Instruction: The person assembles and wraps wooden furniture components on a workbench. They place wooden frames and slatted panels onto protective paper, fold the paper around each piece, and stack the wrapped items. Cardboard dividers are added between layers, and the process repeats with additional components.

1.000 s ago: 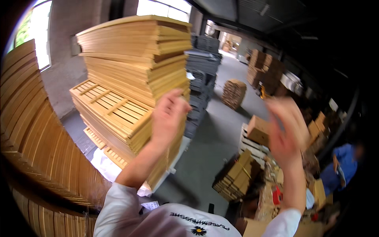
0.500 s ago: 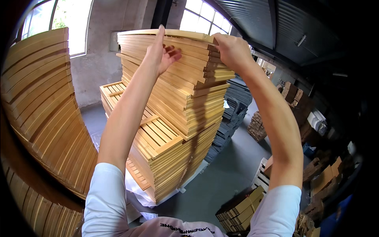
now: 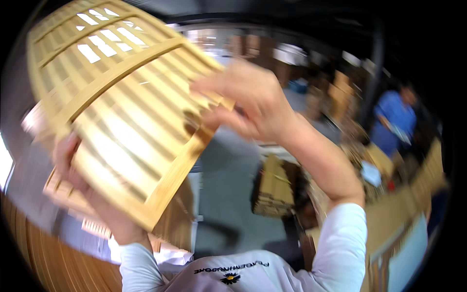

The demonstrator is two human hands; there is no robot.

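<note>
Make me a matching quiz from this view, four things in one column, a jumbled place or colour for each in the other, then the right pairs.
Things:
1. Slatted panel
2. Left hand
3. Right hand
4. Co-worker's top

Places and colours:
A. By the panel's right edge
B. Blue
C. Pale yellowish wood
D. At the panel's left edge

Pairs: 1-C, 2-D, 3-A, 4-B

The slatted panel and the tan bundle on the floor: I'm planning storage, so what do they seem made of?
Slatted panel: probably wood, pale yellow and smooth, perhaps varnished; faint grain seems visible on the near rail, and slats catch glare. Tan bundle: likely cardboard, matte, judging by its flat, layered edges; blur leaves both finishes uncertain.
</note>
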